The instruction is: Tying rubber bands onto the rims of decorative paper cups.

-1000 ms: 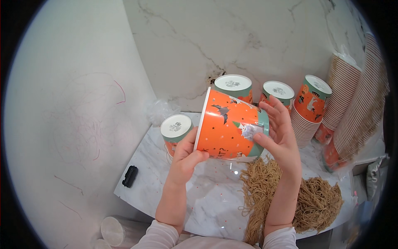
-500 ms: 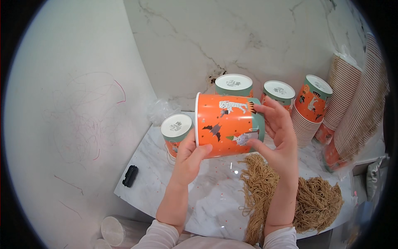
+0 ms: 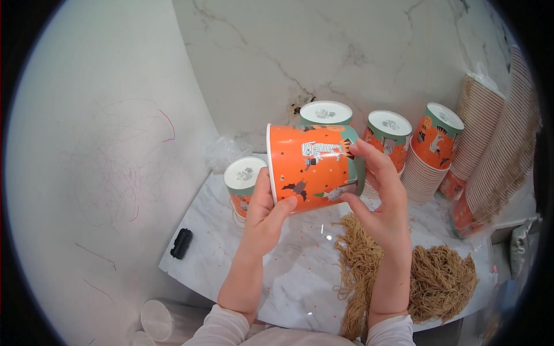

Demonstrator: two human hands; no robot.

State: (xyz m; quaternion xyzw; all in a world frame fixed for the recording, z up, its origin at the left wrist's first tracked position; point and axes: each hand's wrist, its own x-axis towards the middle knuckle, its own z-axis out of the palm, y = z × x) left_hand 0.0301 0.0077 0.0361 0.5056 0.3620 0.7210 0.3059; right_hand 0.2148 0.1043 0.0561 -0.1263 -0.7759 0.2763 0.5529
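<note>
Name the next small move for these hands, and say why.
Probably tip the tub rim-down: it is held sideways, the left hand at its rim, the right hand at its base end, while the tubs behind stand base up.

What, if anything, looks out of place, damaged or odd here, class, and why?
Pink scribbles mark the otherwise plain white wall at left. A dark, ragged spot mars the marble-patterned wall behind the upturned tubs, perhaps damage. The held orange paper tub shows no visible dents.
</note>
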